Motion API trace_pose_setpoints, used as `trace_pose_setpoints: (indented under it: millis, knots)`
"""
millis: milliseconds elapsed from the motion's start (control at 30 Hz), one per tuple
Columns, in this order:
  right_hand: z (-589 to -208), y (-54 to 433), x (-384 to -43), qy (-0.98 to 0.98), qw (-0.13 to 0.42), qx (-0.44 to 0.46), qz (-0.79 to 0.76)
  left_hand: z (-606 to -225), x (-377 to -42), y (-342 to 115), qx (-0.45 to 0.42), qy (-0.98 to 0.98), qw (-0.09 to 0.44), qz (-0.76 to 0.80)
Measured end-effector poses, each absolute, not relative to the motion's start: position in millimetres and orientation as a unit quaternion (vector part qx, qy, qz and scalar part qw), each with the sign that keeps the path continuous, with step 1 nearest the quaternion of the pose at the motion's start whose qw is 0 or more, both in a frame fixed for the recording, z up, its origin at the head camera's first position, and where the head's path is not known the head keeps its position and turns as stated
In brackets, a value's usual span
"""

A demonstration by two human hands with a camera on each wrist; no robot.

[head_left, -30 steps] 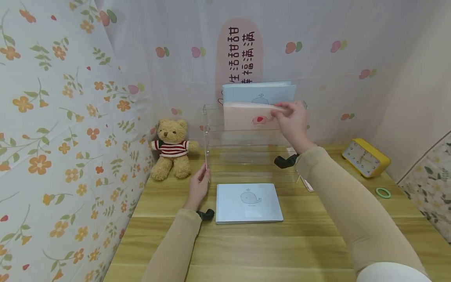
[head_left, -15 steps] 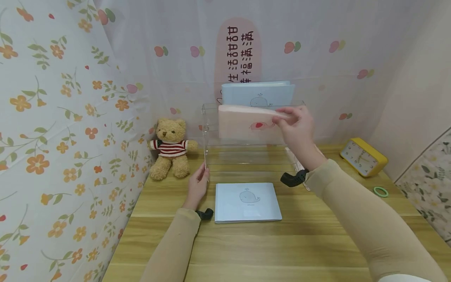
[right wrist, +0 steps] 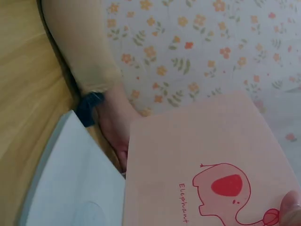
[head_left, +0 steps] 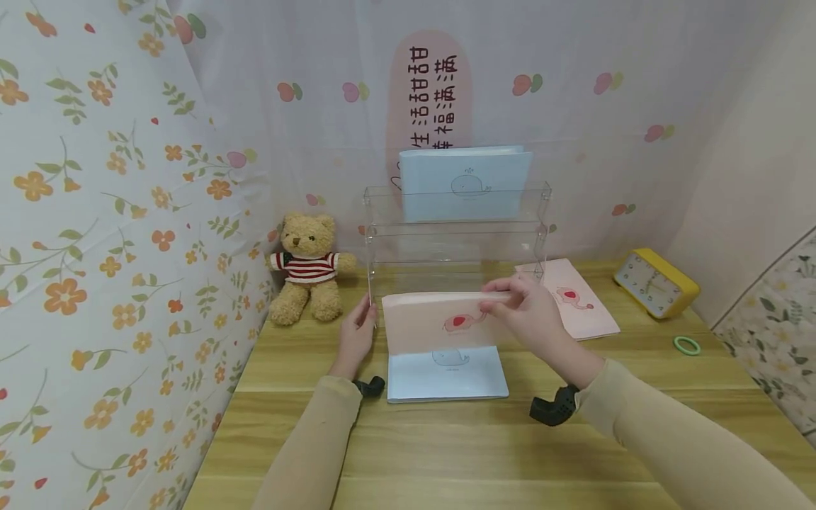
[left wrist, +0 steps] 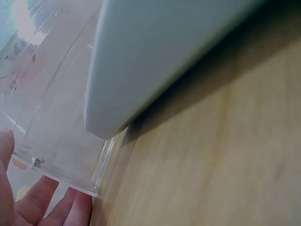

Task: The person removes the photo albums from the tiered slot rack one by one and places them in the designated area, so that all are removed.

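My right hand [head_left: 532,312] pinches a pink elephant notebook [head_left: 414,327] by its upper right corner, thumb on the front cover. The notebook hangs low in front of the clear acrylic rack [head_left: 455,228], overlapping the upper part of a pale blue whale notebook [head_left: 446,384] that lies on the table. At the rack's lower left side, my left hand [head_left: 354,341] grips the edge of the clear side panel; the left wrist view has the thumb on one side and fingers [left wrist: 37,200] on the other. Another blue whale notebook [head_left: 440,188] stands in the rack's top tier.
On the wooden table [head_left: 446,453], a second pink elephant notebook [head_left: 589,315] lies right of the rack. Farther right are a yellow clock [head_left: 658,283] and a green ring [head_left: 686,346]. A teddy bear [head_left: 310,265] sits on the left, beside a floral curtain [head_left: 127,283].
My right hand has drawn the pink notebook down and forward from the rack's upper tiers to just over the blue notebook on the table. The left hand stays at the rack's side.
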State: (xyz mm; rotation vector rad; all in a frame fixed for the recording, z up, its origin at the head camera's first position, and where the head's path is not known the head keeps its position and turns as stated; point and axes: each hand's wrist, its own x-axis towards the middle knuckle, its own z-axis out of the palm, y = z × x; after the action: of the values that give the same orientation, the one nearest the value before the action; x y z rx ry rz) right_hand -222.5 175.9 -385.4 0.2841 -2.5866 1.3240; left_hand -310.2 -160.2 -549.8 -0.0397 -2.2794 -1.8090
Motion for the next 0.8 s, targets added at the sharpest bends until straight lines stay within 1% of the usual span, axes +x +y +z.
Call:
trace_pose_setpoints:
  millis: [367,600,667,800]
  knots:
    - [-416.1,166.7,-182.0,-0.870,-0.011,0.093,0.485,-548.7,-310.1,-159.0,0.004,-0.787,0.107,-0.608]
    - [-430.8,165.5,-172.2,-0.849,-0.089,0.088,0.513,-545.8,-309.1,-158.5,-0.001,-0.786,0.110,-0.608]
    - [-434.0,165.9,-170.9,-0.846,-0.100,0.086,0.517,-545.8,-308.3,-158.5,-0.003,-0.786,0.108,-0.609]
    - [-437.0,168.2,-169.6,-0.854,-0.090,0.101,0.502,-543.7,-306.3,-159.0,-0.003,-0.784,0.105,-0.611]
